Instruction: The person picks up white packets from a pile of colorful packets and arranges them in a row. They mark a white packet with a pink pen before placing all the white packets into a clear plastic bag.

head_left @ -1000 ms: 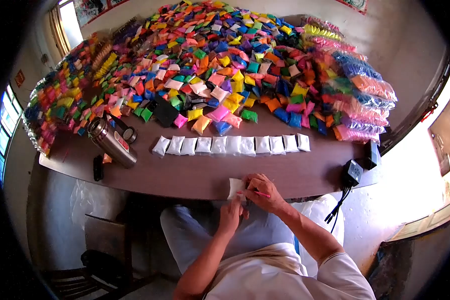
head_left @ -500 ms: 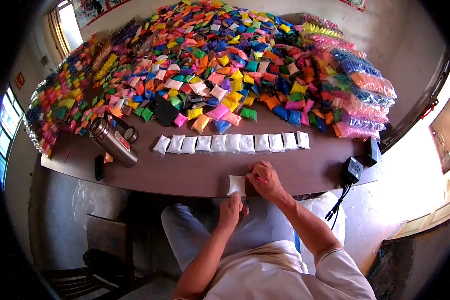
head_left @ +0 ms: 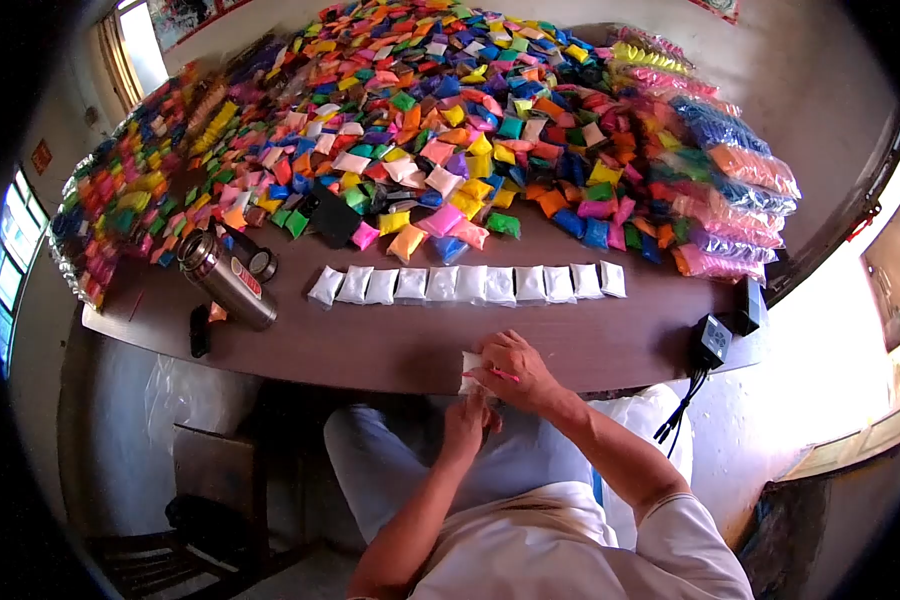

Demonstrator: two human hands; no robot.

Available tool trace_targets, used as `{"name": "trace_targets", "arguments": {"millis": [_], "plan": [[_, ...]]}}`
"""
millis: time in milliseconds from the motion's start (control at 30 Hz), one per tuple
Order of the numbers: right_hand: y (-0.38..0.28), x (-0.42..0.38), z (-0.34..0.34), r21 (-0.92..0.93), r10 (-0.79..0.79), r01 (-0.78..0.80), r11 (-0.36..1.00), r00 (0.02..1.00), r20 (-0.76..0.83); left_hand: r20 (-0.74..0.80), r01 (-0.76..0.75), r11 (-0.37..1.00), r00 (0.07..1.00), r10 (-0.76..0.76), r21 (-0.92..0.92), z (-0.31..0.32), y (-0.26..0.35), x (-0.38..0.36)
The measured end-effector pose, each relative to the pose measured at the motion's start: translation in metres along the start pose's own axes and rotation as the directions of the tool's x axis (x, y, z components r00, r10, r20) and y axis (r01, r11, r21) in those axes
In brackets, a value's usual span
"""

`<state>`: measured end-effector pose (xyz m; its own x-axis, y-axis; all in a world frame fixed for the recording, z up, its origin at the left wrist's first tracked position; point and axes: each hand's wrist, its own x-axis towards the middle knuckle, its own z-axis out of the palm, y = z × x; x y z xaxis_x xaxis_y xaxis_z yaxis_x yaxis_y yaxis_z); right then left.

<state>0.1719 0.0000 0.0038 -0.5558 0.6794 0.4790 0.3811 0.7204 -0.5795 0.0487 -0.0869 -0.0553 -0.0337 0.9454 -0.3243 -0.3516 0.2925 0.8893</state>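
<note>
A small white packet [head_left: 467, 361] lies near the table's front edge, mostly covered by my right hand [head_left: 520, 372]. That hand is closed around a thin pink pen-like tool [head_left: 506, 376], whose tip points left over the packet. At the packet's near edge, my left hand [head_left: 463, 428] pinches it with the fingertips. Beyond both hands runs a row of several similar white packets [head_left: 441, 284], laid side by side across the table.
A big heap of coloured packets [head_left: 400, 130] covers the back of the brown table [head_left: 370, 345]. Bagged packets [head_left: 740, 170] are stacked at right. A steel flask [head_left: 225, 280] and its dark lid [head_left: 262, 264] stand left; a black device with cables [head_left: 712, 342] sits at the right edge.
My right hand has moved left over the white packet, covering most of it, with the pink tool still held. My left hand stays at the packet's near edge.
</note>
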Motion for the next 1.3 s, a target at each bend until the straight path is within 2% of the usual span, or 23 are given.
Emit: {"name": "trace_targets", "arguments": {"millis": [67, 167, 267, 367, 433, 500, 567, 600, 667, 733, 867, 900, 933, 1033, 1167, 1233, 1267, 1300], "plan": [[-0.001, 0.002, -0.002, -0.004, 0.139, -0.139, 0.990, 0.989, 0.047, 0.025, -0.048, 0.999, 0.999, 0.048, 0.023, 0.000, 0.004, 0.000], [0.014, 0.001, 0.010, -0.016, 0.075, -0.074, 0.997, 0.997, 0.031, 0.042, -0.116, 0.991, 0.993, 0.114, 0.061, -0.001, 0.007, 0.000], [0.012, 0.004, 0.006, 0.000, 0.084, -0.084, 0.996, 0.996, 0.042, 0.027, -0.151, 0.981, 0.989, 0.148, 0.123, -0.008, 0.004, 0.003], [0.026, -0.001, 0.017, 0.017, 0.045, -0.044, 0.999, 0.997, -0.058, 0.039, -0.138, 0.979, 0.990, 0.133, 0.151, -0.002, 0.013, 0.003], [0.021, -0.001, 0.016, -0.048, 0.099, -0.104, 0.993, 0.991, -0.089, 0.020, -0.098, 0.993, 0.995, 0.096, 0.072, 0.004, 0.019, -0.001], [0.025, -0.009, 0.012, -0.096, 0.137, -0.147, 0.984, 0.984, -0.111, 0.053, -0.113, 0.990, 0.993, 0.109, 0.080, 0.002, 0.017, 0.001], [0.038, -0.019, 0.010, -0.305, 0.078, -0.160, 0.939, 0.962, -0.263, 0.075, -0.127, 0.987, 0.990, 0.120, 0.098, -0.005, 0.010, 0.000], [0.039, -0.024, -0.001, -0.311, 0.079, -0.164, 0.936, 0.960, -0.269, 0.045, -0.107, 0.987, 0.994, 0.102, 0.123, -0.008, 0.004, -0.001], [0.036, -0.039, -0.040, -0.206, 0.208, -0.339, 0.918, 0.854, -0.477, 0.021, -0.087, 0.989, 0.996, 0.085, 0.122, -0.013, -0.002, -0.004], [0.034, -0.046, -0.080, -0.185, 0.282, -0.440, 0.879, 0.792, -0.542, 0.003, -0.092, 0.985, 0.996, 0.093, 0.148, -0.010, -0.002, -0.007], [0.087, -0.062, -0.145, -0.381, 0.141, -0.476, 0.793, 0.751, -0.645, -0.030, -0.103, 0.979, 0.993, 0.110, 0.175, -0.008, -0.006, -0.004], [0.093, -0.061, -0.158, -0.413, 0.225, -0.587, 0.696, 0.725, -0.651, -0.035, -0.107, 0.979, 0.993, 0.115, 0.176, -0.008, -0.004, -0.005], [0.104, -0.063, -0.172, -0.466, 0.229, -0.597, 0.653, 0.742, -0.630, -0.023, -0.083, 0.982, 0.996, 0.088, 0.170, -0.006, -0.002, -0.005], [0.152, -0.065, -0.203, -0.520, 0.517, -0.794, 0.315, 0.603, -0.607, -0.005, -0.046, 0.984, 0.999, 0.048, 0.174, -0.003, 0.003, -0.010], [0.185, -0.052, -0.221, -0.553, 0.520, -0.748, 0.368, 0.658, -0.544, -0.012, -0.055, 0.982, 0.998, 0.058, 0.183, -0.005, -0.002, -0.008], [0.183, -0.037, -0.221, -0.432, 0.472, -0.802, 0.412, 0.594, -0.651, -0.028, -0.053, 0.980, 0.998, 0.060, 0.190, -0.003, 0.000, -0.008], [0.184, -0.033, -0.217, -0.475, 0.353, -0.760, 0.443, 0.635, -0.687, -0.040, -0.052, 0.980, 0.997, 0.061, 0.193, -0.002, 0.001, -0.009], [0.178, -0.030, -0.207, -0.471, 0.359, -0.760, 0.447, 0.635, -0.684, -0.047, -0.048, 0.979, 0.997, 0.058, 0.197, 0.001, 0.006, -0.011]]}}
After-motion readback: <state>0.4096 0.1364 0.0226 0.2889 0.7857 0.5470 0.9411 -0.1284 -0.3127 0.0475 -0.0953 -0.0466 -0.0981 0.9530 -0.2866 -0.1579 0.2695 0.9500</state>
